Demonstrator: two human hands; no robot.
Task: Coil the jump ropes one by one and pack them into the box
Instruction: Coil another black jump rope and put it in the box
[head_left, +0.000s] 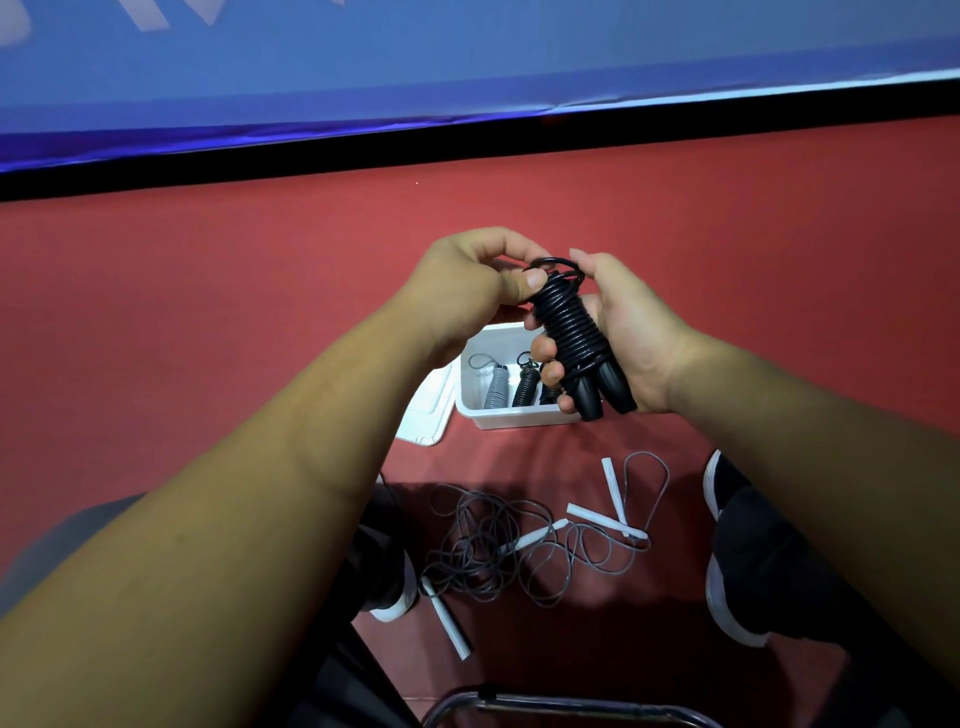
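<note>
— Black jump rope (569, 322), where is it?
— Up in the air between both hands, wound tight round its own two black handles. The handle ends poke out at the bottom.
— Who has hold of it?
— The right grip (631, 338) carries it: fingers curled round the lower half of the coil, palm behind it. The left grip (467, 283) pinches the top end, thumb pressed on the last turns, fingers bent over the small loop that sticks up there.
— And the box?
— The white box (511, 415) stands on the red floor (208, 312), right behind the bundle from here. Inside lie a grey coiled rope (496, 387) and a black coiled rope (524, 387), side by side. The lid (431, 410) lies flat just left of the box.
— More rope about?
— Nearer the person's feet, a tangle of loose grey ropes (488, 551) with white handles, spread on the floor between the two shoes. Whether it is one rope or several I cannot tell.
</note>
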